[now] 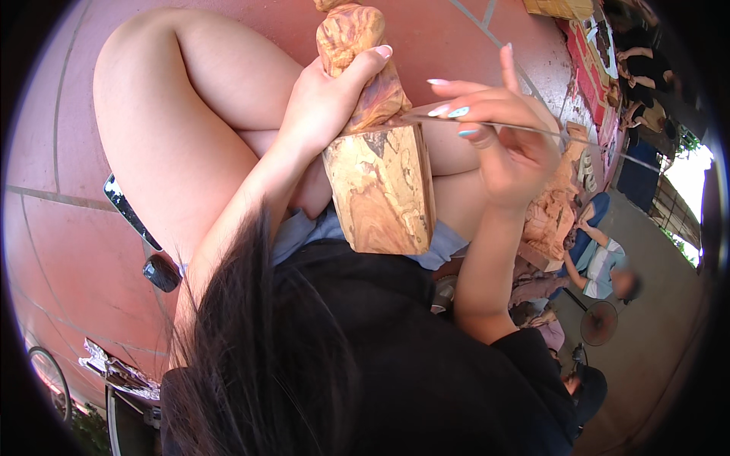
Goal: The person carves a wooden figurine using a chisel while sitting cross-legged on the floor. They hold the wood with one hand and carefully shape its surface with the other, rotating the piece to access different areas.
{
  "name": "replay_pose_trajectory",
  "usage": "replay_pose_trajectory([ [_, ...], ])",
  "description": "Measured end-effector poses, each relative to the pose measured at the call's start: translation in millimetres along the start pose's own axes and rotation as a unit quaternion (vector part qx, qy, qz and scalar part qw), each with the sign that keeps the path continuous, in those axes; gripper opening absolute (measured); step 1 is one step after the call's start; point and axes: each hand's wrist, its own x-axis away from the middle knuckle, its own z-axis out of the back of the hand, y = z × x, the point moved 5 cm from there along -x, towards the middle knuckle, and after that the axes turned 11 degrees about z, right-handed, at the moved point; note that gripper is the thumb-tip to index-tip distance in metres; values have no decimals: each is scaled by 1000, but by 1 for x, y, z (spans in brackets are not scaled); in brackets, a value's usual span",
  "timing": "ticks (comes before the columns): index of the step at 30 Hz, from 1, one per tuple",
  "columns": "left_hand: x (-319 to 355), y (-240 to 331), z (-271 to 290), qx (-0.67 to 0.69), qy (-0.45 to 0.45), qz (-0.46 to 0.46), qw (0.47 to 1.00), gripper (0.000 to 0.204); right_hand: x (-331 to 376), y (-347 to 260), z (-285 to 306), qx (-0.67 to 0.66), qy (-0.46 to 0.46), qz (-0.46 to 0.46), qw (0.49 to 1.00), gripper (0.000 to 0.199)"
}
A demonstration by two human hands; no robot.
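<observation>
A wooden carving (380, 201) rises between my bent legs, with a smooth, blocky base at the near end and a carved, rounded upper part at the far end. My left hand (315, 110) wraps round the carved part, thumb lying along its upper side. My right hand (517, 144) is raised to the right of the carving, pinching a long, thin strip-like tool (608, 149) whose exact kind I cannot make out. Its left end reaches the wood just above the base. Some fingers of that hand stick out, away from the pinch.
Red floor tiles (65, 266) surround me. A dark, flat object (129, 211) and a black rounded thing (161, 272) lie beside my left leg. To the right are larger wood carvings (549, 220), a seated person (601, 266) and a fan (598, 322). More people sit farther off.
</observation>
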Motion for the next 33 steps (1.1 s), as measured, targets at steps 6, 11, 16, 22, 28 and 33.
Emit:
replay_pose_trajectory([
  [6, 2, 3, -2, -1, -12, 2, 1000, 45, 4, 4, -17, 13, -29, -18, 999, 3],
  [11, -1, 1, 1, 14, -7, 20, 1000, 45, 25, 0, -13, 86, 127, -4, 988, 2],
  [16, 2, 0, -1, 10, -3, 8, 1000, 45, 15, 0, -4, 14, 108, -25, 994, 2],
  [22, 5, 4, 0, 0, -4, 3, 1000, 43, 11, 4, -15, -16, 6, -44, 999, 6],
  [28, 1, 4, -1, 45, -16, 7, 999, 41, 39, 1, -28, -7, 162, -61, 985, 3],
  [33, 2, 7, -4, 37, -37, 4, 999, 43, 51, 1, -23, -35, 250, -52, 966, 12],
])
